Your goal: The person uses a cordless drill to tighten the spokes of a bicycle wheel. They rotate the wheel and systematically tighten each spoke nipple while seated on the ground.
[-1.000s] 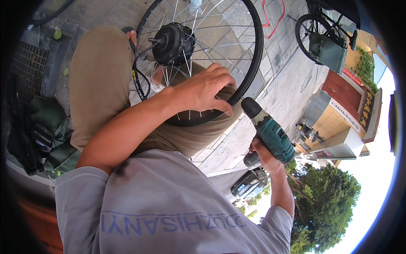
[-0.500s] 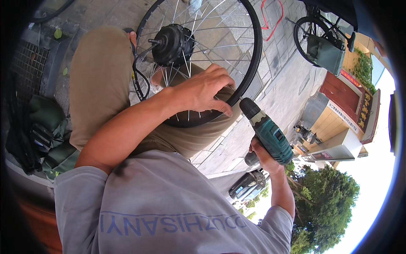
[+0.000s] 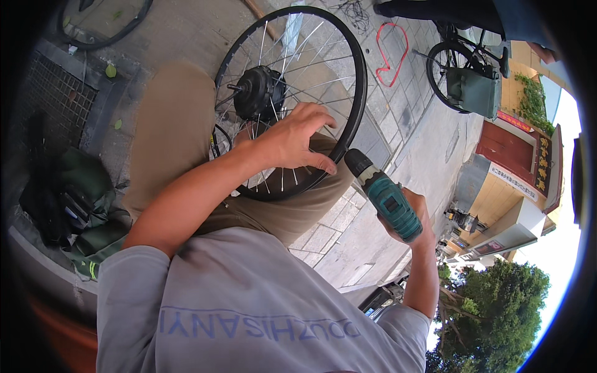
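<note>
A spoked bicycle wheel (image 3: 359,93) with a black rim and a bulky black hub (image 3: 255,93) leans across my lap. My left hand (image 3: 297,138) lies over its spokes near the rim, fingers and thumb apart, the thumb tip at the rim's inner side. In my right hand (image 3: 418,217) is a teal and black cordless drill (image 3: 392,202), gripped by its handle. Its black chuck (image 3: 357,163) points at the outside of the rim, close to my left thumb. Whether the bit touches the rim is hidden.
A red strap (image 3: 405,46) lies on the paving beyond the wheel. A parked bicycle with a green pannier (image 3: 476,87) stands at far right, near another person's dark-clothed leg (image 3: 435,13). A green bag (image 3: 87,180) and a metal grate (image 3: 53,93) are at left.
The drill has turned over in my right hand and its chuck has shifted slightly left along the rim. My left hand keeps about the same place. The view has shifted a little.
</note>
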A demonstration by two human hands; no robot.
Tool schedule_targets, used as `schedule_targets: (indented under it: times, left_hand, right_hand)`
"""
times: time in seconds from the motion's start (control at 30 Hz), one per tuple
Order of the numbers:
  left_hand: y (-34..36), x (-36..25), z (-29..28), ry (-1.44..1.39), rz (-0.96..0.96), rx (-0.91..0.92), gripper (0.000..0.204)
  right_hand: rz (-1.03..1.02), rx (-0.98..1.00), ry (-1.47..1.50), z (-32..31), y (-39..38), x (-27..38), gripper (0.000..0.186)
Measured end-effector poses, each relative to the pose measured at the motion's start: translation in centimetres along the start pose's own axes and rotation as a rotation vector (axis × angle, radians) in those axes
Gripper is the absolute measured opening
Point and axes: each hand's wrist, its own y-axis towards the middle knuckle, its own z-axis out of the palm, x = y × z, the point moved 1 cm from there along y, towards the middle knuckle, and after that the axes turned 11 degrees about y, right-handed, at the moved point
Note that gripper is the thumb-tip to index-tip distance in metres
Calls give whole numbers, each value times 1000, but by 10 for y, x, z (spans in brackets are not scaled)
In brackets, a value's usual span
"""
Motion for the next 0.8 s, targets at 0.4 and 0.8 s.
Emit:
schedule_targets:
  times: [0.4, 0.8]
  left_hand:
    - [41, 19, -34, 300, -48, -56, 30]
    - [45, 51, -30, 69, -97, 56, 29]
  right_hand:
    - [-2, -49, 73, 14, -6, 2, 27]
    - [52, -50, 82, 23, -9, 11, 20]
